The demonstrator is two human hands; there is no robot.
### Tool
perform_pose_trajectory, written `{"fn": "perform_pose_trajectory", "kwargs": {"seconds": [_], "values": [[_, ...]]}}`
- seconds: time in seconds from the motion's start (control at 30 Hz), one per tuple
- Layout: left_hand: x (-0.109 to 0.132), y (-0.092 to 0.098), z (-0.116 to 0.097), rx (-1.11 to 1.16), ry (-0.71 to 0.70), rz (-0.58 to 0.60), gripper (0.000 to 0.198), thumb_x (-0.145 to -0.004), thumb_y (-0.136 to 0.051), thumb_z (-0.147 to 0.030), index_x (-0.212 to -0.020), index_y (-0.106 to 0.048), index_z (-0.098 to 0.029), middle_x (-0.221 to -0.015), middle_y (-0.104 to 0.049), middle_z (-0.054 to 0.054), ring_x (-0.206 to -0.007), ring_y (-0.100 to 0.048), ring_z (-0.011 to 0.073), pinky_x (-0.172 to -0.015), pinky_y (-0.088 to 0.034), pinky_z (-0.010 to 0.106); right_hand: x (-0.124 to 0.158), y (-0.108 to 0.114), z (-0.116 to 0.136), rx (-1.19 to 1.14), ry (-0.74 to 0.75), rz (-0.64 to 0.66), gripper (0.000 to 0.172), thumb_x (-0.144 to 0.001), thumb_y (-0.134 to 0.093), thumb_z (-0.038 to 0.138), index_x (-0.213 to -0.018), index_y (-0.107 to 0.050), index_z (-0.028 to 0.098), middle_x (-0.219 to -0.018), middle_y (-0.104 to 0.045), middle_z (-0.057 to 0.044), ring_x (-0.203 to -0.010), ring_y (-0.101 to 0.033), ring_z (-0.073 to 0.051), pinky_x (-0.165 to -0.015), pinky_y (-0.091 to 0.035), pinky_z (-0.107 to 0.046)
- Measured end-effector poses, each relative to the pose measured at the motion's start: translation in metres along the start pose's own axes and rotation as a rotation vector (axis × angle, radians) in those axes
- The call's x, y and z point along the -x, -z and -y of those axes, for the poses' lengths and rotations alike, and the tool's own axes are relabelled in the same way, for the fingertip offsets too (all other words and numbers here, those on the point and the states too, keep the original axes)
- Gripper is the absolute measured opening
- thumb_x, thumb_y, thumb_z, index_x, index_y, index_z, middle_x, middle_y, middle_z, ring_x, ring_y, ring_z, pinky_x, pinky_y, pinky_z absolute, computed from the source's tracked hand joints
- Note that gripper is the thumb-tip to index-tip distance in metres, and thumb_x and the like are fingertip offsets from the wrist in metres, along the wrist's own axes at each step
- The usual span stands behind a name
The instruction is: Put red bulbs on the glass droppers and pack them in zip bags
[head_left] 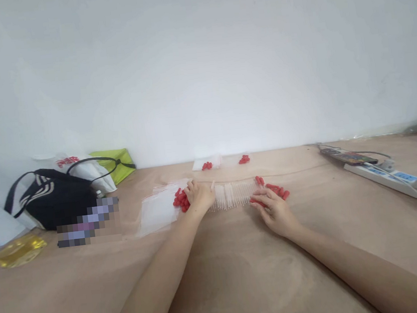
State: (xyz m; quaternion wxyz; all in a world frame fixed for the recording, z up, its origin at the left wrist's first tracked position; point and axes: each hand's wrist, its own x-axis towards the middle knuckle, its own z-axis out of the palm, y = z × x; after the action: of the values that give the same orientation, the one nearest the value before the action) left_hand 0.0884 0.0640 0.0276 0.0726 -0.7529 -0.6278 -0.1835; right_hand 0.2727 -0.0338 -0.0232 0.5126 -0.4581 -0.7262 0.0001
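It looks like a picking step: the left hand [199, 195] pinches a tube [212, 185] beside red caps [181, 201], the right hand [276, 210] lies open on more caps [278, 190] past the tube row [232, 195], where lifting one needs a fine pinch.

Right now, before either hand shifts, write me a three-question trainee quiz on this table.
1. True or false: the row of clear tubes lies between the left hand and the right hand.
2. The power strip lies on which part of the table? A) the left side B) the right side C) the near middle
3. Fill in: the small pieces piled by each hand are ___ in colour.

Key: 1 true; 2 B; 3 red.
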Motion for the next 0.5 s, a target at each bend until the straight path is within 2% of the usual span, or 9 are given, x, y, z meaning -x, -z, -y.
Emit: {"fn": "perform_pose_trajectory", "kwargs": {"seconds": [0.1, 0.2, 0.3, 0.4, 0.5], "values": [[0.018, 0.013, 0.002, 0.067, -0.146, -0.004, 0.017, -0.081, -0.045, -0.022, -0.081, -0.059, -0.012, -0.095, -0.056, 0.014, -0.094, -0.046, 0.0293, -0.077, -0.036, 0.04, 0.0, -0.001, -0.002, 0.021, 0.017, -0.022, 0.018, -0.082, -0.042, 0.021, -0.087, -0.059, 0.018, -0.087, -0.053, -0.009, -0.082, -0.053, -0.018, -0.073, -0.045, -0.033], [0.047, 0.014, 0.013, 0.162, -0.309, 0.026, 0.012, -0.084, -0.044, -0.024, -0.082, -0.055, -0.02, -0.08, -0.06, 0.002, -0.073, -0.054, 0.0173, -0.07, -0.041, 0.029, -0.001, 0.002, -0.001, 0.082, 0.031, 0.018, 0.017, -0.081, -0.043, 0.021, -0.086, -0.059, 0.02, -0.079, -0.054, -0.007, -0.076, -0.052, -0.018, -0.07, -0.044, -0.034], [0.071, 0.003, 0.026, 0.423, -0.57, -0.07, 0.017, -0.087, -0.037, -0.021, -0.089, -0.054, -0.019, -0.08, -0.062, 0.002, -0.071, -0.056, 0.0154, -0.067, -0.042, 0.026, -0.002, 0.003, 0.004, 0.07, 0.038, 0.105, 0.016, -0.082, -0.042, 0.018, -0.084, -0.057, 0.02, -0.076, -0.056, -0.005, -0.073, -0.051, -0.018, -0.067, -0.043, -0.033], [0.076, -0.007, 0.03, 0.508, -0.653, -0.156, 0.02, -0.087, -0.037, -0.018, -0.096, -0.054, -0.017, -0.085, -0.064, 0.004, -0.08, -0.057, 0.0166, -0.073, -0.041, 0.029, 0.0, 0.0, 0.01, -0.007, 0.019, 0.172, 0.016, -0.082, -0.038, 0.015, -0.084, -0.053, 0.019, -0.076, -0.057, -0.005, -0.072, -0.052, -0.016, -0.064, -0.043, -0.03], [0.071, -0.007, 0.027, 0.463, -0.692, -0.177, 0.019, -0.087, -0.04, -0.018, -0.092, -0.058, -0.018, -0.082, -0.066, 0.003, -0.079, -0.057, 0.018, -0.072, -0.037, 0.032, 0.003, -0.005, 0.014, -0.033, 0.009, 0.216, 0.016, -0.082, -0.038, 0.015, -0.089, -0.052, 0.019, -0.081, -0.058, -0.006, -0.075, -0.052, -0.017, -0.067, -0.044, -0.031]]}}
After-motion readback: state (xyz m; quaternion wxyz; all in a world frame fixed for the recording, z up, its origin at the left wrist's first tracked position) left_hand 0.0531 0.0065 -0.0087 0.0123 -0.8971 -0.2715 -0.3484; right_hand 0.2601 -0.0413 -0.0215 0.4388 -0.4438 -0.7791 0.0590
